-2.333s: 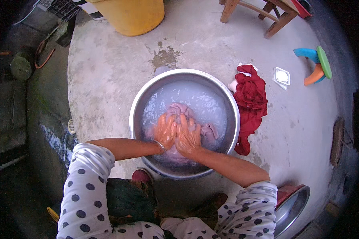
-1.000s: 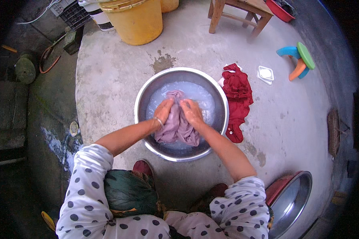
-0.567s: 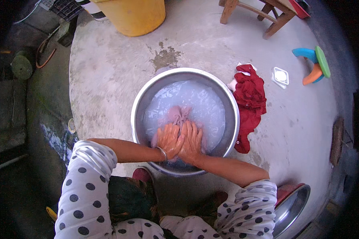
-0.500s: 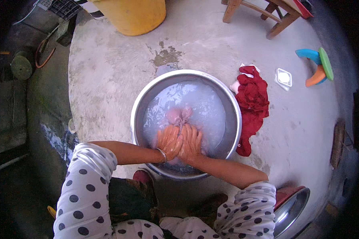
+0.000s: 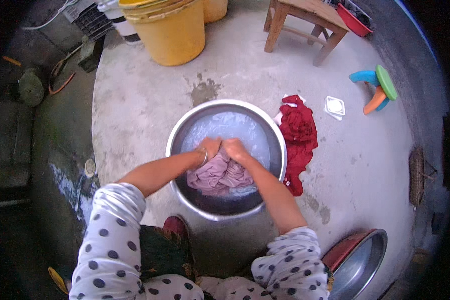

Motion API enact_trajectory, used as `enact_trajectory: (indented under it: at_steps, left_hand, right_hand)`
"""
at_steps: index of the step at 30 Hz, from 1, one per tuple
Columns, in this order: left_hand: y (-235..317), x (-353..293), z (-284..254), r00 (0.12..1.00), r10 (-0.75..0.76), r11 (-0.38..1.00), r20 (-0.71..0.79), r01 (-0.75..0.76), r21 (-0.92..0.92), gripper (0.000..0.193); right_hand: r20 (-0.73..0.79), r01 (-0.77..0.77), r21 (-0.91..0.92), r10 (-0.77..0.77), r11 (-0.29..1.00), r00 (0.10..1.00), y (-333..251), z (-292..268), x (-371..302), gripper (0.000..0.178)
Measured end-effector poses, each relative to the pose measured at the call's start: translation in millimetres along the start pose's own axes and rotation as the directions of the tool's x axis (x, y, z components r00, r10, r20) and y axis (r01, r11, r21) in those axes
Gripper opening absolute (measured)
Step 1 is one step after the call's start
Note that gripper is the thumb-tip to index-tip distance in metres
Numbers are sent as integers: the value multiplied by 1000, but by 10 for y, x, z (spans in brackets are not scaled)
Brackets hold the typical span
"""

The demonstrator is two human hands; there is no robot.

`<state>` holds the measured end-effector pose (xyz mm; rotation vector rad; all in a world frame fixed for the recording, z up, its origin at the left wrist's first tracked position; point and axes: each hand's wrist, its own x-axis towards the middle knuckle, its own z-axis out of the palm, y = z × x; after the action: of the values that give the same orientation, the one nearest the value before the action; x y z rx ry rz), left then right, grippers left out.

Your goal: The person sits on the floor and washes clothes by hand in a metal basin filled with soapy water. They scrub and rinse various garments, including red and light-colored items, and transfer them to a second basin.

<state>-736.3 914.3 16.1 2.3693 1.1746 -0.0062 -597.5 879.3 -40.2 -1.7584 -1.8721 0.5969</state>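
Note:
A round metal basin (image 5: 281, 155) holds cloudy, soapy water (image 5: 230, 124). In its near half lies a wet, bunched pink garment (image 5: 216, 176), partly above the water. My left hand (image 5: 209, 147), with a bangle at the wrist, is closed on the garment's far part. Right beside it my right hand (image 5: 235, 149) also grips the pink cloth, knuckles up. The fingertips of both hands are hidden in the folds and water. A paler, bluish patch of cloth (image 5: 242, 190) shows at the garment's near edge.
A heap of red clothing (image 5: 300, 135) lies against the basin's right side. Farther off stand yellow buckets (image 5: 170, 37), a wooden stool (image 5: 305, 25) and a small colourful stool (image 5: 377, 87). A white plastic container (image 5: 335, 106) rests on the concrete. Another metal basin (image 5: 360, 265) leans at lower right.
My hands have gone from pressing flat in the water to gripping the pink garment slightly farther away. More of the garment now shows above the water. The view has shifted.

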Motion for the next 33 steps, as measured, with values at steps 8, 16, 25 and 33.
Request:
enact_trajectory:
  at_steps: [8,16,25,33]
  left_hand:
    - [498,-762,-805,939,-25,674,-344,-238,-699,25]
    - [684,-1204,-1229,894,446,798,-36,-416,-437,15]
    - [-690,-320,106,832,-547,577,88,451,-681,72]
    - [2,-798,-534,983,-167,667,-70,60,-742,48]
  right_hand:
    - [36,-112,692,120,713,992,-975,-1185,-659,31]
    - [50,-121,507,111,854,993,-878,-1515,-699,29]
    - [136,-541,-55,543,839,829,-775,-528,-458,85]
    - [3,-12,519,11,855,1000,-702,-789,-844,36]
